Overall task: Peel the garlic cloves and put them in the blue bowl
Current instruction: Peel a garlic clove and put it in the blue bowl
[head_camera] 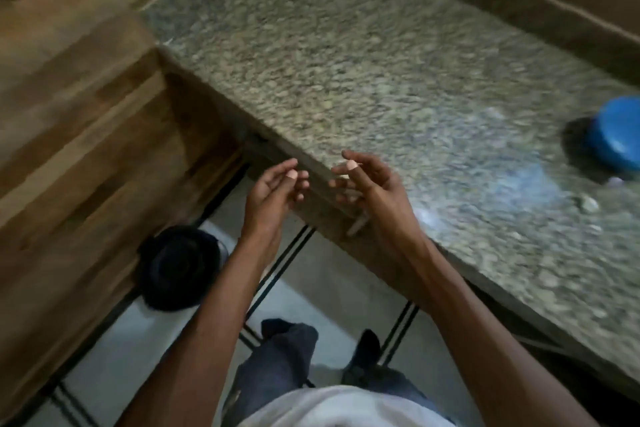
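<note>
The view is motion-blurred. My left hand [277, 189] and right hand [367, 184] hover side by side at the front edge of the granite counter [346, 55], palms turned inward and fingers loosely curled. Neither visibly holds anything. A pale sliver [358, 224], too blurred to identify, shows just below my right hand. The blue bowl [616, 132] stands on the counter at the far right, cut by the frame edge; its contents are hidden. Small pale bits, possibly garlic [588, 203], lie on the counter near the bowl.
A black round container [180, 267] stands on the tiled floor below and left of my hands. Wooden cabinet fronts [76, 121] fill the left side. My legs and feet show at the bottom.
</note>
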{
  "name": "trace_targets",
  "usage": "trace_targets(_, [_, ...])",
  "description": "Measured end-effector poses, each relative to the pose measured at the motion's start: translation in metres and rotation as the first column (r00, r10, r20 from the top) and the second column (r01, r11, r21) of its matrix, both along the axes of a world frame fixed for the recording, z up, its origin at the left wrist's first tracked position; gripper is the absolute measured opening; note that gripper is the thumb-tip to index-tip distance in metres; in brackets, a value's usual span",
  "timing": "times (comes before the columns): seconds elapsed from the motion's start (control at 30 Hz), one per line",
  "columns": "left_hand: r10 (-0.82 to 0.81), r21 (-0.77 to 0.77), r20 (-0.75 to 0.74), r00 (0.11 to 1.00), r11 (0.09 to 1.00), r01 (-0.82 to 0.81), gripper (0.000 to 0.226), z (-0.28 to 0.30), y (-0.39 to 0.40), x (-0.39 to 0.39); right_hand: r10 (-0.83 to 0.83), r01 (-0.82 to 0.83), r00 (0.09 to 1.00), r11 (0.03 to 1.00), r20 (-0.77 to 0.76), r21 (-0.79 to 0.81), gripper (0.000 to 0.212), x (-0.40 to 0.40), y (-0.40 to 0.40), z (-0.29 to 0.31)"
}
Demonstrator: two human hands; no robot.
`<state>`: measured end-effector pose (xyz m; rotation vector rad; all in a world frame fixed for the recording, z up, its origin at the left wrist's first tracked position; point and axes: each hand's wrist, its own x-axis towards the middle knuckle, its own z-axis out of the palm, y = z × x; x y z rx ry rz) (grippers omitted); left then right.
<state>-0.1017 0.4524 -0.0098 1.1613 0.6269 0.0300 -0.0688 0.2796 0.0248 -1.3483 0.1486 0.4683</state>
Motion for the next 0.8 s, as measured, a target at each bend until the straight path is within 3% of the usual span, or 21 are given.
trace_targets(0.27, [-0.384, 0.083, 0.056, 0.922, 0.922, 0.379, 0.017, 0.043, -0.206, 0.065, -0.421, 0.430, 0.902, 0.897, 0.098, -0.106, 0.017, -0.011, -0.233, 0.027])
trace_targets(0.47, [-0.664, 0.216, 0.017, 0.747, 0.732, 0.646, 0.014, 0.025, -0.319, 0.111, -0.581, 0.599, 0.796, 0.718, 0.169, -0.354, 0.016, -0.004, -0.333, -0.002])
trace_targets(0.6, [-0.794, 0.333, -0.026, 0.608, 0.566, 0.754, 0.013, 0.007, -0.370, 0.146, -0.643, 0.624, 0.719, 0.433, 0.262, -0.651, 0.018, 0.013, -0.378, -0.027])
trace_targets(0.67, [-0.823, 0.421, -0.051, 0.566, 0.496, 0.760, 0.017, -0.004, -0.384, 0.158, -0.620, 0.569, 0.733, 0.330, 0.281, -0.753, 0.025, 0.014, -0.393, -0.037])
trace_targets(0.73, [-0.837, 0.495, -0.099, 0.539, 0.428, 0.756, 0.019, -0.013, -0.394, 0.168, -0.526, 0.477, 0.803, 0.287, 0.279, -0.831, 0.033, 0.013, -0.403, -0.049])
trace_targets(0.8, [-0.846, 0.535, -0.133, 0.517, 0.378, 0.756, 0.020, -0.024, -0.400, 0.176, -0.463, 0.450, 0.840, 0.304, 0.282, -0.840, 0.032, 0.011, -0.408, -0.060])
